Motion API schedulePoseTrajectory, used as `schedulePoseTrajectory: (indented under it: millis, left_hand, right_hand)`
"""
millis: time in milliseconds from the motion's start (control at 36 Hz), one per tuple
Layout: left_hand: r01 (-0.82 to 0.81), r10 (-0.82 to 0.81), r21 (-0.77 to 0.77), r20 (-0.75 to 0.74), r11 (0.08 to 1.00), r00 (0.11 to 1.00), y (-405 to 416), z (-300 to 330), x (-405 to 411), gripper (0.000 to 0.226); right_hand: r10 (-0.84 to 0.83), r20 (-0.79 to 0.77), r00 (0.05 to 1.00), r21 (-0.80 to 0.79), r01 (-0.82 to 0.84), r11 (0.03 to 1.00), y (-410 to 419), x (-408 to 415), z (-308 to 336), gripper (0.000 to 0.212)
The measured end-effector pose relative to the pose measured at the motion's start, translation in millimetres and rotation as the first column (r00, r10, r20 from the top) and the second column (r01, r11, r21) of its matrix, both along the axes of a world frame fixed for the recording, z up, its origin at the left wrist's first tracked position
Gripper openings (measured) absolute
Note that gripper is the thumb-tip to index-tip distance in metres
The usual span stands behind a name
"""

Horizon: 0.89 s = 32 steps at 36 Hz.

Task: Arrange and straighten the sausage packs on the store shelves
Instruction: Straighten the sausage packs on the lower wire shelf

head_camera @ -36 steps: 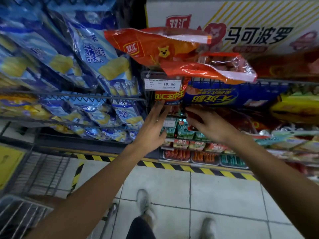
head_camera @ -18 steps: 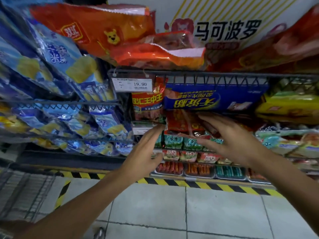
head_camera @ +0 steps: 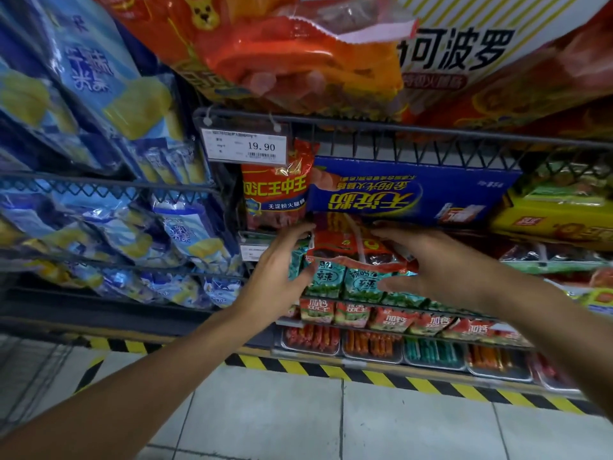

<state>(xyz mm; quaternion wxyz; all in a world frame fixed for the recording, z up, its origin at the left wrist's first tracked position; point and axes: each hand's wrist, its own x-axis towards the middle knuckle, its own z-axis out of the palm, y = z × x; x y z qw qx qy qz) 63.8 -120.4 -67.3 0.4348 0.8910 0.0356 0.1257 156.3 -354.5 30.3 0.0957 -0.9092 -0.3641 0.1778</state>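
Both forearms are reaching up from the bottom of the view. Left hand (head_camera: pixel 277 277) is spreading wide, fingers touching the left edge of a red sausage pack (head_camera: pixel 351 247). Right hand (head_camera: pixel 441 272) is also spreading wide, fingers lying on the pack's right end, thumb below; neither is closing fully. The pack is lying between the hands, over green packs (head_camera: pixel 341 280). Behind it a blue box (head_camera: pixel 411 194) is sitting under a wire shelf (head_camera: pixel 398 131) bearing a price tag (head_camera: pixel 244 146).
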Motion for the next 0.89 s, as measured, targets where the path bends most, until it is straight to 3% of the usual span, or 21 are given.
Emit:
schedulePoseTrajectory:
  millis: [139,333,444,556,639,750,833,889]
  left_hand:
    - [0.017,-0.018,0.03,0.047,0.999,0.999,1.2,1.2,9.9,0.06]
    - [0.022,-0.028,0.087,0.078,0.996,0.997,4.7,7.4,20.4,0.052]
    - [0.003,0.004,-0.064,0.114,0.998,0.993,7.0,16.4,29.1,0.036]
    - [-0.058,0.072,-0.163,0.085,0.985,0.994,3.5,22.8,37.6,0.017]
    - [-0.085,0.109,-0.218,0.101,0.972,0.989,2.8,24.0,42.8,0.029]
    - [-0.11,0.143,-0.264,0.109,0.958,0.984,0.3,24.3,43.6,0.04]
    - [-0.119,0.159,-0.315,0.106,0.942,0.982,-3.0,20.4,43.1,0.051]
    - [-0.133,0.177,-0.369,0.088,0.92,0.98,-4.0,18.3,42.6,0.043]
  right_hand:
    - [0.013,-0.054,0.998,0.031,-0.011,0.999,1.3,5.5,0.8,0.089]
    - [-0.011,-0.164,0.986,0.178,0.04,0.983,6.6,8.2,6.9,0.071]
    - [-0.07,-0.173,0.982,0.297,0.119,0.948,7.1,11.6,10.0,0.068]
    - [-0.159,-0.258,0.953,0.469,0.267,0.842,8.0,22.3,8.4,0.052]
    - [-0.174,-0.296,0.939,0.447,0.297,0.844,8.8,32.4,6.7,0.03]
    - [-0.133,-0.305,0.943,0.366,0.245,0.898,8.9,42.1,-9.0,0.051]
    - [-0.106,-0.305,0.947,0.351,0.215,0.911,13.7,48.0,-16.8,0.019]
    - [-0.103,-0.305,0.947,0.356,0.213,0.91,19.3,52.4,-17.4,0.015]
